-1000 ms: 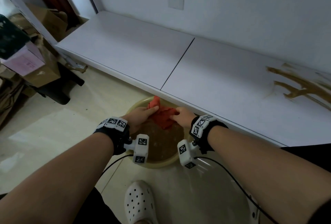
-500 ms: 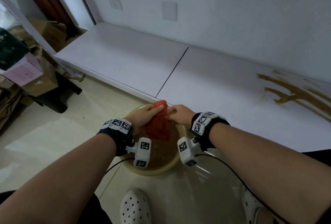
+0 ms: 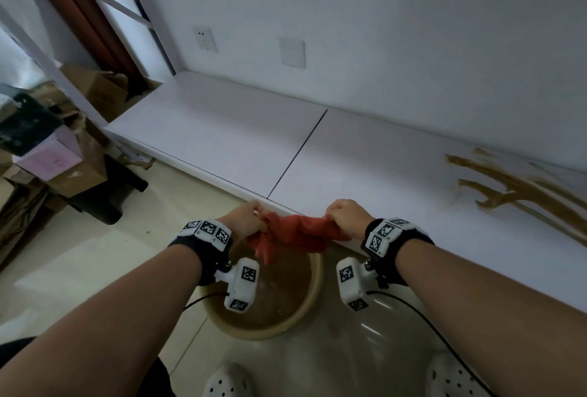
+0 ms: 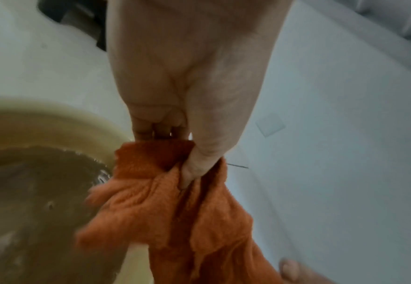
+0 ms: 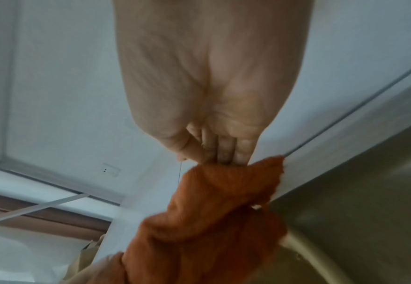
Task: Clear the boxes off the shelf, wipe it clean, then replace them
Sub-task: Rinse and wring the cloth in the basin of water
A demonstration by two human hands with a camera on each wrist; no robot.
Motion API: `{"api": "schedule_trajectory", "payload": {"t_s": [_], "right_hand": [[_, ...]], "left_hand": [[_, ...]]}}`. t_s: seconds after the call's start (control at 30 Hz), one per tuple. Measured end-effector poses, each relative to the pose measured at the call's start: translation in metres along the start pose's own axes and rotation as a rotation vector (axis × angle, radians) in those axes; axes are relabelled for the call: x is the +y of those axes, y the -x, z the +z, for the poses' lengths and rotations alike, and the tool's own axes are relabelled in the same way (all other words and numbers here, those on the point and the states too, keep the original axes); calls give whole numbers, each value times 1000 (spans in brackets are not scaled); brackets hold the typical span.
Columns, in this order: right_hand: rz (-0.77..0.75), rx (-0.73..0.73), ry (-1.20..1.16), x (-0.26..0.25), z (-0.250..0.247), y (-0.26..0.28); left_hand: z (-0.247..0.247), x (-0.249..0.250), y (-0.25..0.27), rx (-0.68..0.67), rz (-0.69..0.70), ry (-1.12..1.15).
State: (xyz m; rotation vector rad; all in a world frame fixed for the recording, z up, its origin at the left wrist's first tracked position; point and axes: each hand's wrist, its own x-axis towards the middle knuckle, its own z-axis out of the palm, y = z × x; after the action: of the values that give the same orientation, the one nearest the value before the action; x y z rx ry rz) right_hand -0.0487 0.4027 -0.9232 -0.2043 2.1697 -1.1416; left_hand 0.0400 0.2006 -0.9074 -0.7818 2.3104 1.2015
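Observation:
Both hands hold an orange-red cloth (image 3: 295,233) stretched and twisted between them above a yellowish basin (image 3: 305,311) of murky brown water. My left hand (image 3: 246,222) grips the cloth's left end (image 4: 165,192) with curled fingers and thumb. My right hand (image 3: 344,217) grips the right end (image 5: 224,192) the same way. The white shelf (image 3: 222,136) runs low along the wall just beyond the hands, bare of boxes. Brown smears (image 3: 514,190) streak its right part.
Cardboard boxes (image 3: 73,167) and a pink-topped box (image 3: 47,158) are stacked on the floor at the left, beside a white rack post (image 3: 54,75). My white clog shoes (image 3: 227,380) stand near the basin on the tiled floor.
The hands have lifted the cloth out of the basin and pulled apart, so the bunched cloth is now stretched between them. The head view has tilted up.

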Motion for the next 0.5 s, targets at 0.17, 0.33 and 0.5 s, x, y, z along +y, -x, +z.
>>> {"api": "schedule_trajectory", "payload": {"t_s": [0.17, 0.33, 0.5], "right_hand": [[40, -153, -20, -4, -18, 7], [-61, -251, 198, -27, -46, 36], [-146, -238, 288, -37, -67, 54]], "left_hand": [[-6, 39, 6, -50, 64, -208], [-2, 93, 29, -47, 189, -271], [6, 138, 52, -65, 281, -226]]}}
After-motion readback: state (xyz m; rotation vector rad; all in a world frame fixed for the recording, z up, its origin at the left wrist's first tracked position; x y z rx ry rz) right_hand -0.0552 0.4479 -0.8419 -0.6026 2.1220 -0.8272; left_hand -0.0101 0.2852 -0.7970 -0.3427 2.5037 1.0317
